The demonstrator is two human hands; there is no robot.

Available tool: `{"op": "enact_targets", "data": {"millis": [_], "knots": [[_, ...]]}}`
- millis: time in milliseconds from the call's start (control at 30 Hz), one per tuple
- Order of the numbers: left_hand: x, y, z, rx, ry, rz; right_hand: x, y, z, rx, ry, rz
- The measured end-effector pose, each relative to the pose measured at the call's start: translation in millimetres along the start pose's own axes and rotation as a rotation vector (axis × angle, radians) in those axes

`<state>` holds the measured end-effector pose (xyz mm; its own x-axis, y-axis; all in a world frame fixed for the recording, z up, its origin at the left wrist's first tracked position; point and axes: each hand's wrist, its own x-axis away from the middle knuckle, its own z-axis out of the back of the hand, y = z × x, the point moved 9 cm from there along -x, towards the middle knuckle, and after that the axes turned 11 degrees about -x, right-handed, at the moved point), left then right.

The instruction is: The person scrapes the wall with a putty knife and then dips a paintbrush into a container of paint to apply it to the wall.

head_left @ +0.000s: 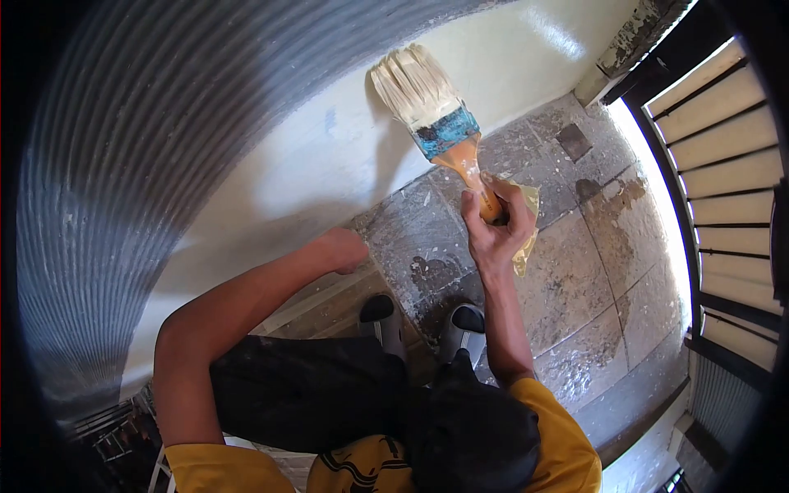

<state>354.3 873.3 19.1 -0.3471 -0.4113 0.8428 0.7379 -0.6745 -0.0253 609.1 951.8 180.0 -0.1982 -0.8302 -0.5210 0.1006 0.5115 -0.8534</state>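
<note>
A wide paintbrush (448,135) is gripped by its wooden handle in my right hand (500,226), thumb and fingers wrapped round it. Cream paint coats its bristles, and its metal band is smeared with blue. The bristles overlap the pale lower wall (329,140). A crumpled yellowish sheet (528,222) shows behind my right hand's fingers. My left hand (341,251) is curled into a fist in front of the wall's foot, with nothing showing in it.
Corrugated metal (140,148) rises above the painted strip. Worn tiles (575,296) with paint splashes and damp patches cover the floor. My shoes (463,329) stand on it between wall and tiles. A dark barred gate (723,197) closes off the right.
</note>
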Motion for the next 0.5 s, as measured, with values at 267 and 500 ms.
{"op": "enact_targets", "data": {"millis": [267, 500], "knots": [[2, -4, -20, -0.009, -0.027, 0.004, 7, 39, -24, -0.041, -0.038, -0.155], [8, -2, -8, 0.000, -0.035, 0.022, 63, 132, -26, 0.054, -0.121, -0.310]]}}
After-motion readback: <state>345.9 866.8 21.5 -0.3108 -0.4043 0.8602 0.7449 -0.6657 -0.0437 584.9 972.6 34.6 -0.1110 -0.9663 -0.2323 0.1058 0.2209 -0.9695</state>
